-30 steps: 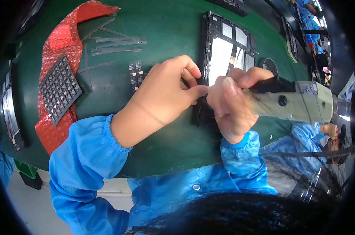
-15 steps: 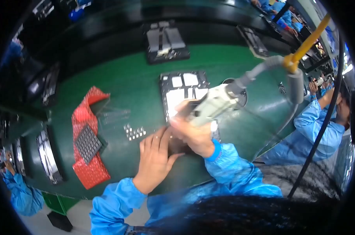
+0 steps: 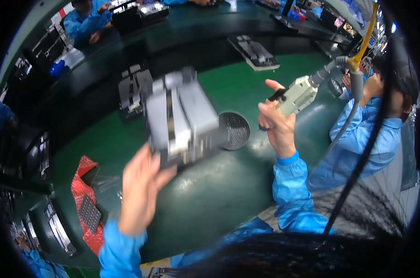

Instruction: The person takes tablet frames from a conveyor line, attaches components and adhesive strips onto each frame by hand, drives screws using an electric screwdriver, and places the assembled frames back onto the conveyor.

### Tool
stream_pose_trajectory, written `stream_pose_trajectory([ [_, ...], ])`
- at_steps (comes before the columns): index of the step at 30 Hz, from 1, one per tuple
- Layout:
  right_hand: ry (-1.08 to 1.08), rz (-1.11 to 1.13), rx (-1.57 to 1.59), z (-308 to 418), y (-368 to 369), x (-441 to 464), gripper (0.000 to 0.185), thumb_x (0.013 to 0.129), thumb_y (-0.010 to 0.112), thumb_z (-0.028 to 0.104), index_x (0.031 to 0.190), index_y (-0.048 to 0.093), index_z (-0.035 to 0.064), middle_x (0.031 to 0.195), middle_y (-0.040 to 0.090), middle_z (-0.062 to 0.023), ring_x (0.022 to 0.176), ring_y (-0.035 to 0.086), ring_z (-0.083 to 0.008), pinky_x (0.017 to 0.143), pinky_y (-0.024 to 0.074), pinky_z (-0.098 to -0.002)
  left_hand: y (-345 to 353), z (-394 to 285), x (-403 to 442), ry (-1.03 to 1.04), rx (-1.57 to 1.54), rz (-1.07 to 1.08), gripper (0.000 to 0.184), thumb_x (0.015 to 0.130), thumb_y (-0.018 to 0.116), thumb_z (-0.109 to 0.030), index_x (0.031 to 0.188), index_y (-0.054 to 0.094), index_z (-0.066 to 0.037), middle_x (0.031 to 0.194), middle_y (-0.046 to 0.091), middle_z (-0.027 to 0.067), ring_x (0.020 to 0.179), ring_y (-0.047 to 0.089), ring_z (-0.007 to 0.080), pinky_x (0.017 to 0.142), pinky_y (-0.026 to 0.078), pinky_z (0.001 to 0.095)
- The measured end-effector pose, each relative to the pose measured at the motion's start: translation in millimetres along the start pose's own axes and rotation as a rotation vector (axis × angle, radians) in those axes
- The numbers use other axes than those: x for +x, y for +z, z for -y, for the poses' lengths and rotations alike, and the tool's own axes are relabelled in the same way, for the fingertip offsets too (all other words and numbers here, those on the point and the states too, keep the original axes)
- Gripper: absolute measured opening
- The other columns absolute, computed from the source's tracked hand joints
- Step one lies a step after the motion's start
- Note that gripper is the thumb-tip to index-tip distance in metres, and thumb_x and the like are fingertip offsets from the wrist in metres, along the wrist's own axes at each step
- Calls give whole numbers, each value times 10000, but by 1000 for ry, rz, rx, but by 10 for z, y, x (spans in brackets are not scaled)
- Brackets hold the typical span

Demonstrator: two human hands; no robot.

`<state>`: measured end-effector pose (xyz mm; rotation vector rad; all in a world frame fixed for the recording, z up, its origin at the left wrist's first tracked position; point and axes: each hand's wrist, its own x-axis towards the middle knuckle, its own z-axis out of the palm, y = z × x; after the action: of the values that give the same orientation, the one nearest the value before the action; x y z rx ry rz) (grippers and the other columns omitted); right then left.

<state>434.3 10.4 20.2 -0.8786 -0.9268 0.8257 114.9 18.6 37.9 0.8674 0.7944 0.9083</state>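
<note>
My left hand (image 3: 140,190) grips the near edge of a black tablet-like device (image 3: 198,104), thumb and fingers around its lower left corner. The device has grey flat panels and is blurred by motion, apparently held above the table. In my right hand (image 3: 280,123) is a pale electric screwdriver (image 3: 299,96), hung from a grey hose and yellow cable. My right index finger is stretched out; the tool's tip is not clear. Between the hands, a round dark dish (image 3: 236,130) sits on the green table, partly behind the device.
Similar devices lie at the far left (image 3: 135,88) and far right (image 3: 254,52). Red bubble wrap (image 3: 82,178) with a dark gridded tray (image 3: 90,214) is at left. A co-worker (image 3: 369,134) sits close at right; another person (image 3: 85,23) works across the table.
My hands have moved apart from working together over a device on the table. The screwdriver has shifted right and away; my left hand now holds a device. The view has turned.
</note>
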Motion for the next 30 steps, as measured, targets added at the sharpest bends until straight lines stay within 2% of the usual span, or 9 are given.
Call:
stream_pose_trajectory([
  [4, 15, -67, -176, -131, 117, -30, 361, 860, 606, 32, 1205, 529, -36, 568, 397, 15, 455, 373, -81, 436, 330, -267, 111, 158, 1522, 170, 70, 18, 359, 983, 522, -85, 1281, 502, 114, 1240, 591, 171, 1123, 608, 257, 982, 522, 394],
  [8, 60, -30, 17, -409, -22, -69, 217, 865, 583, 42, 1076, 532, 20, 573, 368, 21, 440, 343, -80, 415, 312, -267, -24, 521, 2532, 148, 336, -205, 579, 989, 542, -95, 1417, 271, 185, 1332, 512, 265, 1176, 574, 299, 941, 562, 372],
  [12, -56, -33, 78, -518, -93, -55, 227, 864, 587, 9, 1083, 529, 21, 565, 385, 7, 434, 349, -86, 414, 322, -263, -251, 247, 2109, 384, 1017, -241, 674, 870, 712, -421, 1352, 537, 17, 1261, 609, 277, 1072, 653, 317, 917, 506, 390],
  [15, -106, -58, 102, -546, -70, -36, 225, 857, 587, 2, 1075, 535, 23, 574, 383, 5, 428, 336, -88, 413, 320, -264, -904, -1, 1671, 667, 1226, -237, 656, 799, 798, -289, 1331, 548, 3, 1345, 530, 223, 1225, 541, 314, 1017, 438, 392],
  [18, -123, -91, 85, -613, -159, 3, 232, 868, 594, 26, 1094, 548, 40, 606, 390, 9, 452, 338, -85, 413, 310, -266, -1498, -41, 1374, 493, 1478, -448, 837, 747, 837, -313, 1425, 443, -22, 1385, 489, 247, 1319, 445, 358, 1117, 334, 419],
  [20, -127, -101, 80, -585, -169, 17, 223, 882, 580, 48, 1103, 556, 55, 598, 371, 25, 456, 310, -69, 423, 298, -253, -1865, 62, 1411, 469, 1406, -259, 975, 702, 858, -376, 1475, 372, -34, 1422, 457, 277, 1347, 420, 380, 1126, 326, 418],
  [22, -129, -22, 62, -577, -188, 58, 224, 880, 574, 46, 1104, 556, 59, 587, 356, 32, 453, 303, -69, 425, 291, -247, -1709, 57, 1297, 411, 1423, -346, 1004, 686, 865, -384, 1482, 359, -39, 1438, 438, 286, 1362, 406, 384, 1134, 316, 408],
  [27, -86, -25, 34, -641, -117, -23, 229, 879, 577, 52, 1104, 540, 68, 569, 335, 30, 436, 317, -80, 403, 288, -254, -1749, 86, 1410, 610, 1365, -495, 424, 897, 686, -210, 1285, 599, -66, 1221, 640, 173, 1138, 617, 296, 972, 462, 356],
  [30, -84, -30, 36, -653, -82, -53, 210, 878, 574, 57, 1078, 509, 60, 567, 334, 14, 434, 321, -89, 396, 295, -263, -1843, 70, 1422, 614, 1355, -520, 410, 919, 668, -186, 1304, 592, -67, 1229, 644, 157, 1117, 618, 257, 965, 456, 335],
])
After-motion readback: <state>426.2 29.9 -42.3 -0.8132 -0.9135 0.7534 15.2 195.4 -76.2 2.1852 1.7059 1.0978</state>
